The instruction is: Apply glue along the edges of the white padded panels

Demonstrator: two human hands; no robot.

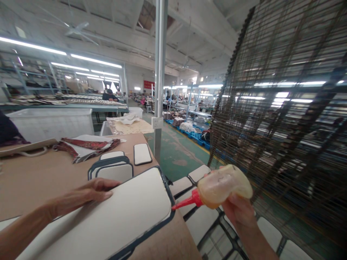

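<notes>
A large white panel with a dark blue rim (127, 213) lies on the brown table (40, 177) in front of me. My left hand (92, 193) rests flat on the panel's far left edge, fingers stretched out. My right hand (238, 211) grips a soft squeeze bottle of amber glue (225, 186). Its red nozzle (185, 203) points left and touches the panel's right rim.
Smaller white panels (142, 153) and a stack of them (114, 169) lie further back, beside red patterned pieces (86, 144). A wire rack (284, 119) stands at the right, with more panels (199, 172) on its lower shelf. A steel post (159, 79) rises behind the table. People work far off.
</notes>
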